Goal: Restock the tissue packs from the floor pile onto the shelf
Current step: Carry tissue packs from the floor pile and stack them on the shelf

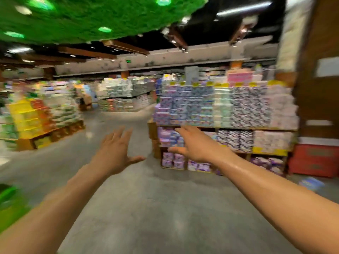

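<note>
Left hand (pixel 117 153) and right hand (pixel 192 145) empty, fingers spread, above grey floor (pixel 146 198), stocked shelf (pixel 238 128) ahead, red crates (pixel 313 160) beside

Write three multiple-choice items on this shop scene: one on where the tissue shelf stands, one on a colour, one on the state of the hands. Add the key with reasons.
1. The tissue shelf stands:
A. ahead, on the right
B. at the far left
C. directly under the arms

2. The crates beside the shelf are:
A. blue
B. red
C. black

3. The left hand and right hand are:
A. each gripping a pack
B. clenched in fists
C. open, holding nothing

Key: 1 A, its tissue packs fill the right of the view ahead; 2 B, they show red at the shelf's right end; 3 C, the fingers are spread and neither hand holds a pack.
</note>
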The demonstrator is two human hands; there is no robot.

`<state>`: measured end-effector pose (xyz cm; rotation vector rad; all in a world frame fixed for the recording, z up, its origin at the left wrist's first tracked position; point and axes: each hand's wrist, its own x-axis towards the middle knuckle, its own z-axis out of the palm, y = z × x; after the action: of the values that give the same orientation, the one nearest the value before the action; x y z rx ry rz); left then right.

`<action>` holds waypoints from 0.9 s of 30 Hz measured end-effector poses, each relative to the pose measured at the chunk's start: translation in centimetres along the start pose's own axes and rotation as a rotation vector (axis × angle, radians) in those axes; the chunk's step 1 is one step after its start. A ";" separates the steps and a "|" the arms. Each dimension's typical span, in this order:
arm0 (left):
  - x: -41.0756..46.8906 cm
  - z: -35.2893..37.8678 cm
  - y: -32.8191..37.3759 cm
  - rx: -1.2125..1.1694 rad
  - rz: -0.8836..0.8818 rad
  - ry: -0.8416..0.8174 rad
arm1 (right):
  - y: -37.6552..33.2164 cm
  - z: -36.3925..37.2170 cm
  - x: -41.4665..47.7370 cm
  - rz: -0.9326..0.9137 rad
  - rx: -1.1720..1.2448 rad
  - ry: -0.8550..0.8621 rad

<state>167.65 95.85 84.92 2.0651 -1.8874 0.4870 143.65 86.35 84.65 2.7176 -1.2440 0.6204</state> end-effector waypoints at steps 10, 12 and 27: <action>21.5 22.0 28.3 -0.255 0.585 -0.155 | 32.3 5.9 -10.9 0.673 -0.002 -0.151; 24.1 25.6 34.6 -0.280 0.692 -0.216 | 37.2 6.0 -13.8 0.810 -0.010 -0.164; 38.3 46.5 75.7 -0.362 0.910 -0.515 | 74.6 6.8 -29.6 1.246 0.137 -0.168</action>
<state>97.41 34.27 59.58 1.0663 -2.9071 -0.2465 73.08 56.02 60.27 1.7668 -2.9603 0.5162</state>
